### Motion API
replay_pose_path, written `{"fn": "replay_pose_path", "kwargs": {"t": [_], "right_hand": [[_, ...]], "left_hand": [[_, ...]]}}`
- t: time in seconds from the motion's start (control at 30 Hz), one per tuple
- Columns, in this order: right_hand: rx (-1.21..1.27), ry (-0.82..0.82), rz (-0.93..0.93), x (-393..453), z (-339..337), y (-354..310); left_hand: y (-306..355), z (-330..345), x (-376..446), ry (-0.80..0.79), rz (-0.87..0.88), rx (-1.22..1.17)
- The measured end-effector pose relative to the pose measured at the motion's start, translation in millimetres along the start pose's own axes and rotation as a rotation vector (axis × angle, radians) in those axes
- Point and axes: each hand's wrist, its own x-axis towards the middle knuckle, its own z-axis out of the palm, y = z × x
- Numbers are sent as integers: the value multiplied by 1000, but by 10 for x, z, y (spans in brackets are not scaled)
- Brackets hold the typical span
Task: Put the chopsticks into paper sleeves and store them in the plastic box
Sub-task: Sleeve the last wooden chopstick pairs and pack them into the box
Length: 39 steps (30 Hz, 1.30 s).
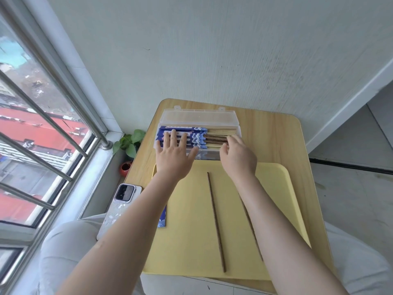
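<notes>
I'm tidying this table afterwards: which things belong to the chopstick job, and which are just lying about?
Job: plastic box, sleeved chopsticks, loose chopsticks, spare paper sleeve, yellow tray.

Lying about: phone, potted plant.

Sleeved chopsticks [182,137] lie in the box [200,116], behind the tray [276,188] holding two bare chopsticks [215,222].

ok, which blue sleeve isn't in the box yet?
The blue sleeve lying on the yellow tray's left edge, partly under the left forearm; the others sit inside the plastic box.
</notes>
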Motion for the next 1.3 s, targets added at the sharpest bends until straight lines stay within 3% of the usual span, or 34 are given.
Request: {"fn": "replay_pose_path", "kwargs": {"t": [0.17, 0.37, 0.53, 0.6, 0.7, 0.83, 0.93, 1.07, 1.17, 1.3], "right_hand": [[-205, -171, -16, -5, 20, -35], [-190, -250, -16, 40, -66, -39], [-5, 39, -29, -243, -74, -44], [51, 41, -56, -386, -36, -84], [93, -20, -83, -617, 34, -144], [12, -195, -54, -839, 122, -186], [-137, -411, 39, -933, 153, -164], [-190, -494, 82, -1068, 212, -167], [-177, -487, 88, -1157, 234, -179], [-125, -417, 102, -1249, 242, -149]], "left_hand": [[12, -52, 4, -4, -5, 9], [21, -65, 2, 18, 2, 8], [-40, 24, -43, 16, 65, -40], [-98, -1, -39, 27, 106, -112], [-186, -42, -80, 49, 122, -219], [-206, 25, -377, 232, 142, -199], [-138, 40, -653, 300, -18, -254], [-155, 180, -941, 126, -237, -167], [-175, 352, -1077, 27, -259, -160], [-137, 432, -1153, 39, -234, -244]]}}
